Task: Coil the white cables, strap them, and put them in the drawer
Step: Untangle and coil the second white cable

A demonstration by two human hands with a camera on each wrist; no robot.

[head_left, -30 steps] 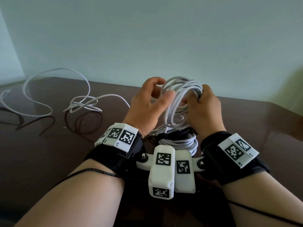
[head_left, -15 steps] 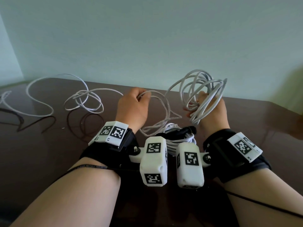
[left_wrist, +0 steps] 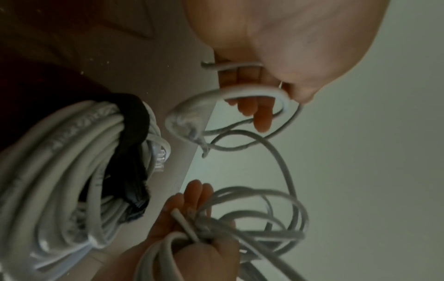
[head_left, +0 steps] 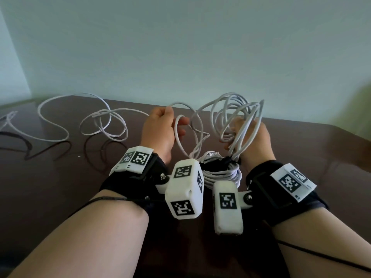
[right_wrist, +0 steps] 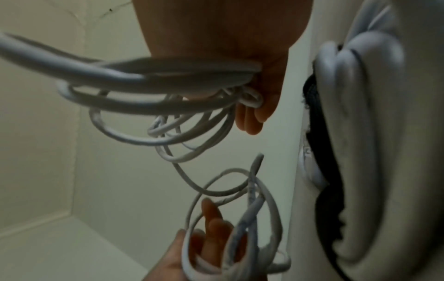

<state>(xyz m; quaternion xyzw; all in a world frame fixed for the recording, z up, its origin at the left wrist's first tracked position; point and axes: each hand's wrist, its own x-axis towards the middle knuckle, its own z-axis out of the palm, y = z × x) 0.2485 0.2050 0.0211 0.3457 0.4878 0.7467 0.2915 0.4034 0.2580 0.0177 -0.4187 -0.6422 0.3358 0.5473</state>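
Observation:
My right hand [head_left: 244, 135] grips a loose coil [head_left: 236, 111] of white cable, several loops held upright above the dark table [head_left: 60, 187]. My left hand [head_left: 168, 123] holds the same cable a little to the left, its fingers curled round a fresh loop [head_left: 180, 137]. The left wrist view shows that loop [left_wrist: 240, 91] under my left fingers [left_wrist: 260, 116] and the coil [left_wrist: 261, 218] in my right hand [left_wrist: 192, 247]. From the right wrist, the coil [right_wrist: 156, 91] passes under my right fingers [right_wrist: 250, 119]. A finished white coil [head_left: 220, 173] bound by a black strap [left_wrist: 134, 133] lies between my wrists.
The uncoiled rest of the cable [head_left: 104, 125] trails left across the table in loose loops, reaching the far left edge [head_left: 8, 117]. A pale wall [head_left: 180, 47] stands right behind the table. The strapped coil [right_wrist: 372, 133] lies close to my right wrist.
My hands were together on the coil and have moved apart. The left hand slid left along the cable and now curls a new loop; the loose cable was drawn toward it.

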